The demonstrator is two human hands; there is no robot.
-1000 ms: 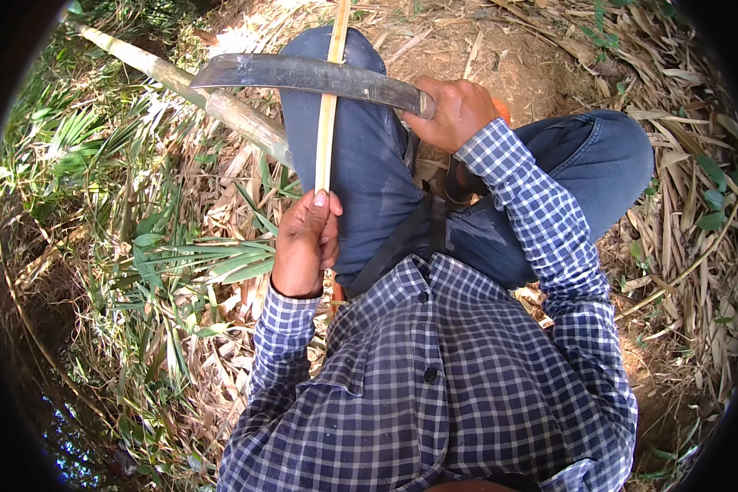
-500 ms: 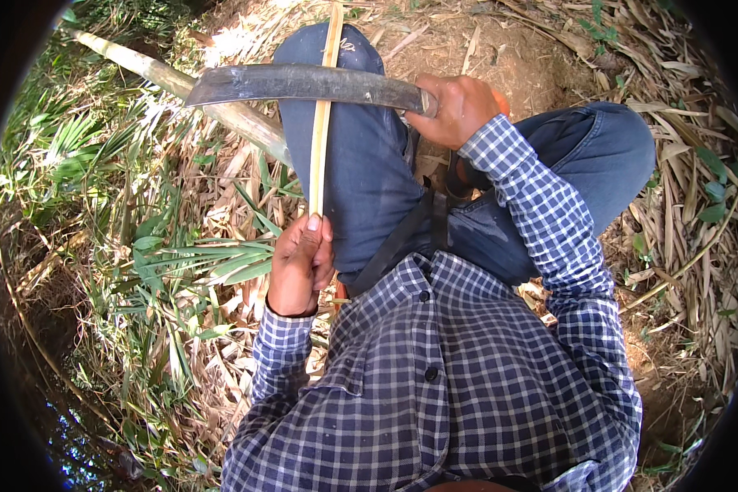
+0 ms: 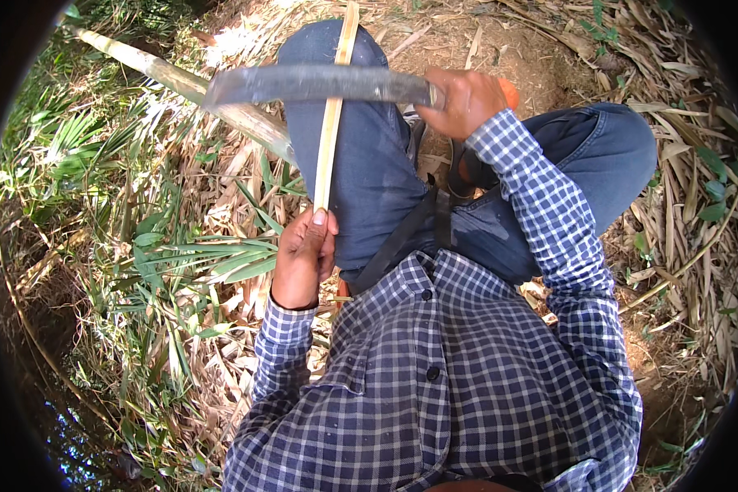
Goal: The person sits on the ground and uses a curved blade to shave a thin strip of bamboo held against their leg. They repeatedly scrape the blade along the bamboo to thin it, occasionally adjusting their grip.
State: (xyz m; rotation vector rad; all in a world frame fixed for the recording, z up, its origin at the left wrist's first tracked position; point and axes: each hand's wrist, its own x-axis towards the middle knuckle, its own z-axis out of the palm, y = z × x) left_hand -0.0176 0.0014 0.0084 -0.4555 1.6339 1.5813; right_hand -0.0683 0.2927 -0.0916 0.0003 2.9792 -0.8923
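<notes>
A long pale strip, seemingly split bamboo (image 3: 327, 148), runs up along my bent left leg and past the knee. My left hand (image 3: 305, 250) pinches its near end, with the thumb on top. In my right hand (image 3: 467, 102) is a machete (image 3: 312, 84), gripped by an orange-ended handle. Its broad, dark blade points left and crosses over the strip just below the knee. The blade is slightly smeared by motion. Whether its edge touches the strip, I cannot tell.
A thick bamboo pole (image 3: 172, 79) lies slantwise from the upper left to my left leg. Green palm-like leaves (image 3: 238, 254) grow beside my left hand. Dry leaves (image 3: 689, 131) cover the ground at right. Bare brown soil (image 3: 541, 49) shows ahead of me.
The machete and my right hand have shifted slightly to the right. My left hand and the strip have also moved a little right, and the strip leans more to the right.
</notes>
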